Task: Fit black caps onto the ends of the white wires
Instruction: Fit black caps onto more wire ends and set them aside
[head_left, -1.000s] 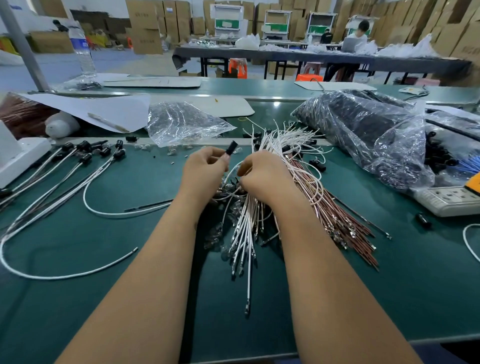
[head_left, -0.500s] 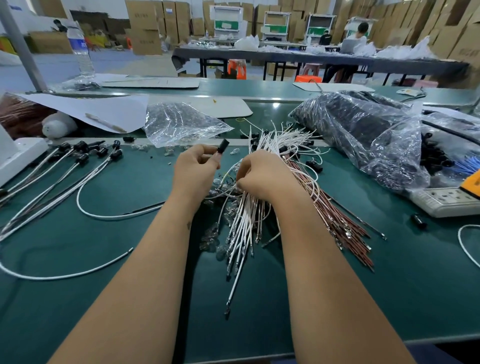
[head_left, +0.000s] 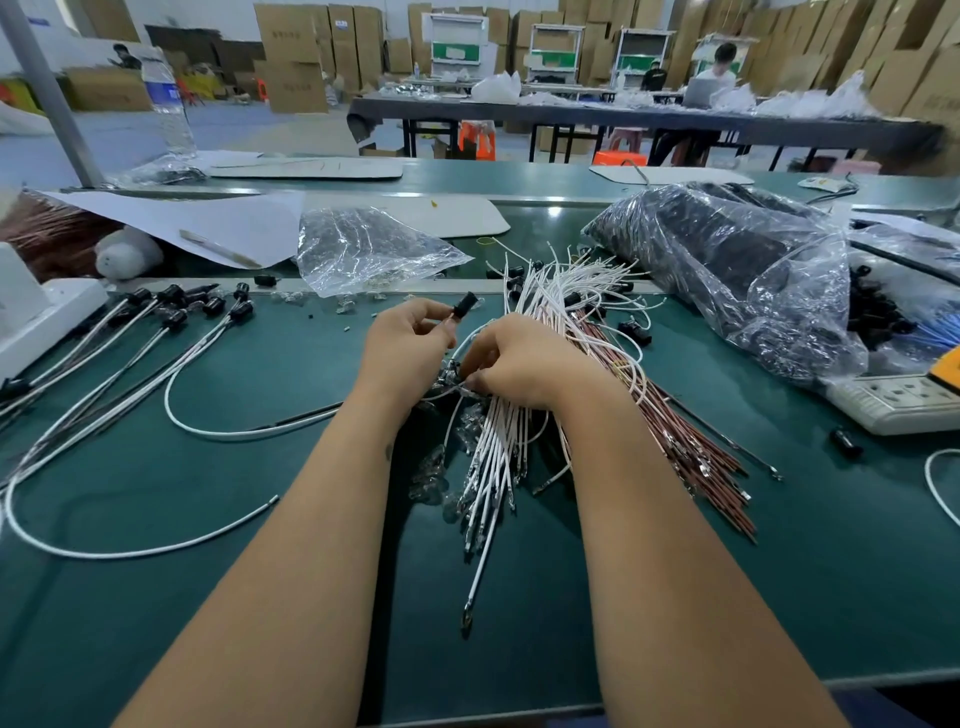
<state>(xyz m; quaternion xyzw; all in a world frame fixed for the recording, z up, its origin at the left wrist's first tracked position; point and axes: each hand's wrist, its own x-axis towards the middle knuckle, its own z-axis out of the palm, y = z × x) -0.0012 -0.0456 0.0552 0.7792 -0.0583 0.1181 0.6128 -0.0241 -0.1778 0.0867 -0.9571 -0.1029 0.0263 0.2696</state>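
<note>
We stood in a factory assembly hall. Stacked cardboard boxes lined the walls. Wire bundles covered our green counter.

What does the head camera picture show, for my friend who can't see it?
A person's left hand pinches a black cap while the right hand grips a bundle of white wires on a green table. Finished capped wires lie to the left.

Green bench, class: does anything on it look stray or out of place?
Yes. One loose black cap lies alone right of the brown wires, below the power strip, away from the bagged caps.
</note>
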